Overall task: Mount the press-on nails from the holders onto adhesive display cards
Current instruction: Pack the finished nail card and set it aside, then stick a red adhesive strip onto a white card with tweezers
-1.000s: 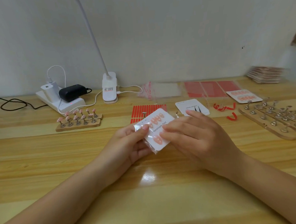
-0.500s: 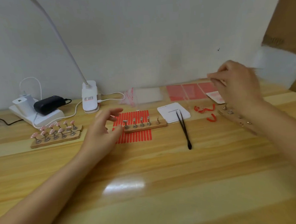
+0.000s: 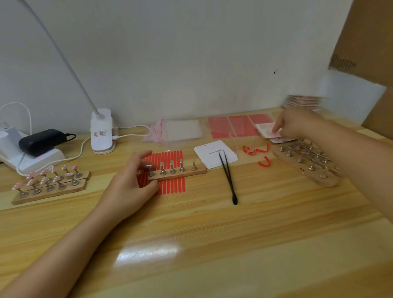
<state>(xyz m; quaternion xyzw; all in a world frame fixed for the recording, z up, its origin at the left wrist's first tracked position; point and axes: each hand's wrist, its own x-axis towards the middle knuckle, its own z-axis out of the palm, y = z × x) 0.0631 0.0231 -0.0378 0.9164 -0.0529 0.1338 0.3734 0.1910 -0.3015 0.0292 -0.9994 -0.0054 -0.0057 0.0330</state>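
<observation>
Head view, left holders [image 3: 49, 187] carry pink nails [image 3: 32, 175]

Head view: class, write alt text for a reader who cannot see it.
A person's left hand touches the end of an empty nail holder lying on red strips, while the right hand sets a finished card down at the far right. Tweezers and a blank card lie between.

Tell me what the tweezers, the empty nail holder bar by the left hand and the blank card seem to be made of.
Tweezers: probably metal with a matte black coating, thin, stiff and dark all over.
Holder bar: bare light wood with visible grain; its pegs look like grey metal with a dull shine.
Blank card: likely white cardstock or plastic, flat and smooth.
</observation>
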